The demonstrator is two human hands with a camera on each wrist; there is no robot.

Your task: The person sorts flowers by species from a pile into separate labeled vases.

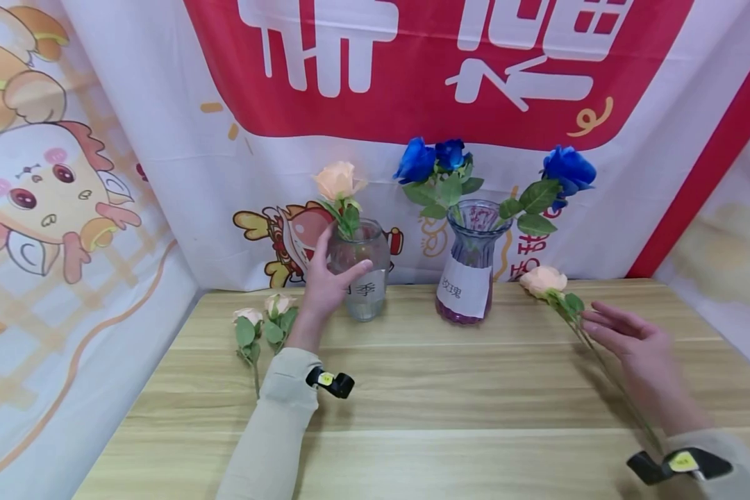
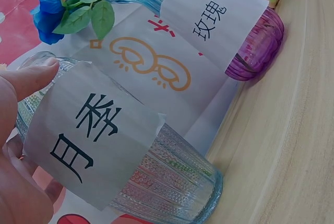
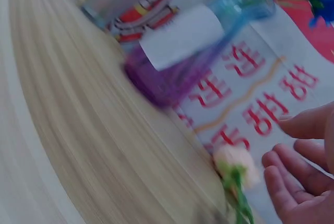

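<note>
My left hand (image 1: 328, 285) grips a clear glass vase (image 1: 365, 309) by its side, thumb across the front and fingers behind. The vase bears a white paper label (image 2: 94, 135) and holds one peach rose (image 1: 339, 182). At the right, a long-stemmed peach rose (image 1: 545, 280) lies on the table. Beside its leaves is my right hand (image 1: 631, 351), fingers loosely bent with nothing between them in the right wrist view. Between the hands stands a blue-and-purple glass vase (image 1: 465, 312) with several blue roses (image 1: 417, 161) and a white label.
Two pale pink roses (image 1: 279, 305) lie on the wooden table (image 1: 425, 396), left of my left forearm. A printed cloth (image 1: 175, 173) with red and white patterns hangs right behind the vases. Another printed cloth runs along the table's left side.
</note>
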